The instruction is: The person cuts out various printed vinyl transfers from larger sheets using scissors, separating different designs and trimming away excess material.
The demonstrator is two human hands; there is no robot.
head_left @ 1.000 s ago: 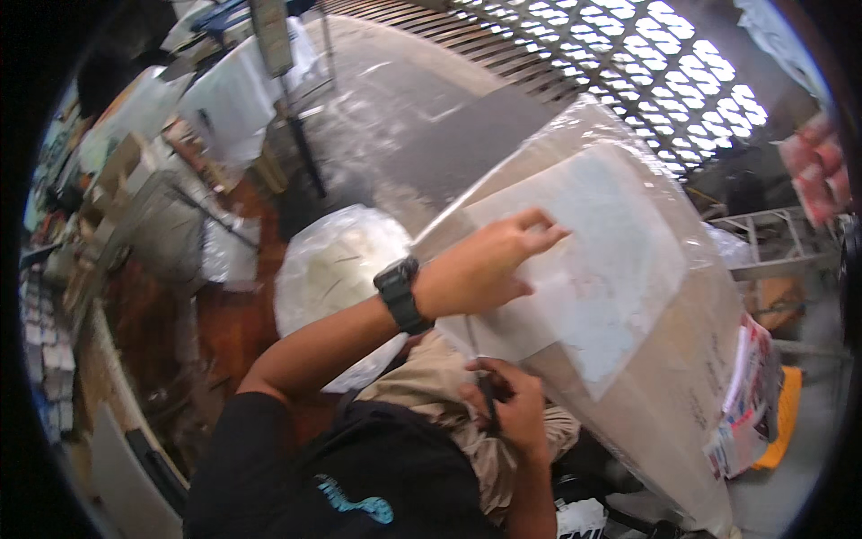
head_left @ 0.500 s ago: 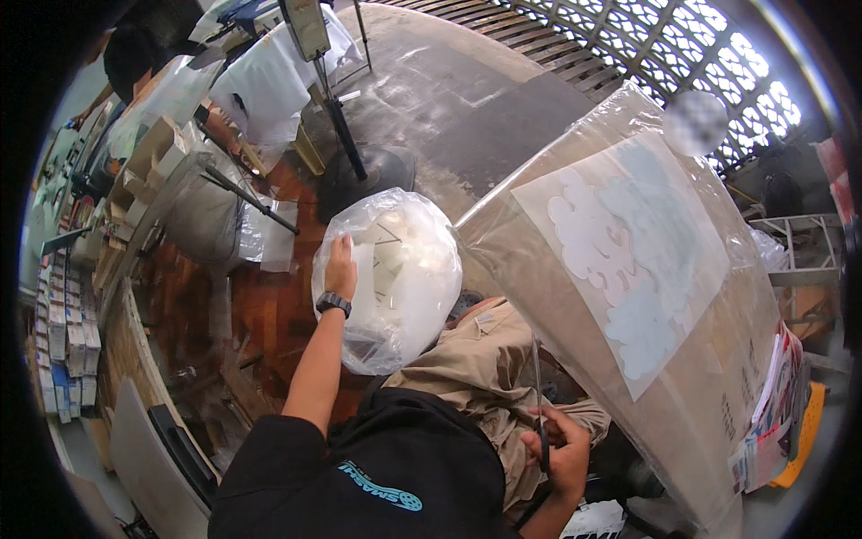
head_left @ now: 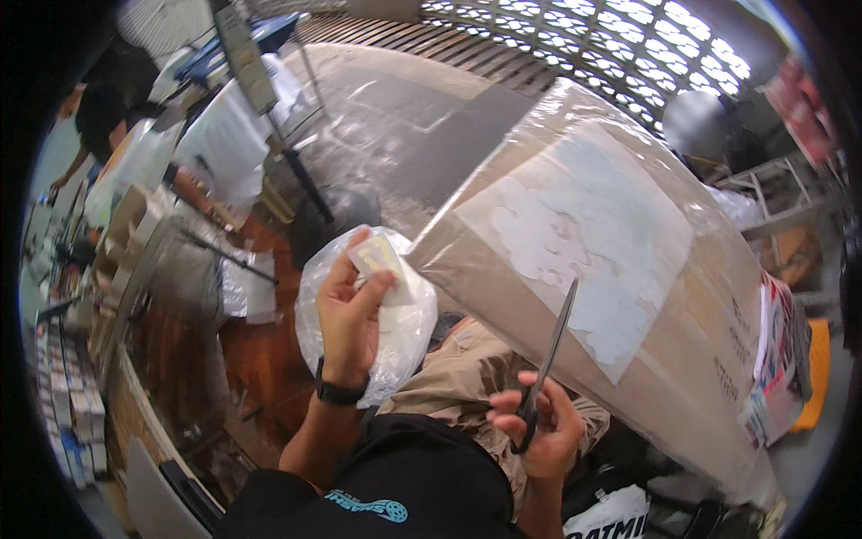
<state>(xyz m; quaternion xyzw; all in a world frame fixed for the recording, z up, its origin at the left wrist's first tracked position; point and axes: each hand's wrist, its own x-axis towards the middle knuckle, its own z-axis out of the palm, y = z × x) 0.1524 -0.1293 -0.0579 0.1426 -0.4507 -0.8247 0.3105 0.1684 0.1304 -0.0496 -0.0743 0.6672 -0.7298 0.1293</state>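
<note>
My left hand (head_left: 348, 314) pinches a small pale card-like piece (head_left: 384, 260) with yellowish patches between thumb and fingers. It is held up above a clear plastic bag (head_left: 415, 337) with white material inside. In my right hand (head_left: 549, 431) is a pair of scissors (head_left: 558, 337), gripped by the black handles with the long blades pointing up and away. Whether the blades are fully closed is hard to tell. Just beyond the scissors, a sheet with white and pale blue cloud-like shapes (head_left: 620, 310) lies on a plastic-wrapped brown board (head_left: 687, 386).
A black stand pole (head_left: 305, 184) rises beyond the bag. Boxes (head_left: 126, 216) and a wooden-edged table (head_left: 148, 395) line the left. At far left another person (head_left: 103, 117) is partly visible. On the right are stacked papers (head_left: 763, 377), a yellow object (head_left: 815, 377) and a ladder (head_left: 781, 193).
My left hand has come out of the bag and up, now holding the small pale piece. My right hand has lifted the scissors, tilting the blades toward the board. The view has shifted slightly.
</note>
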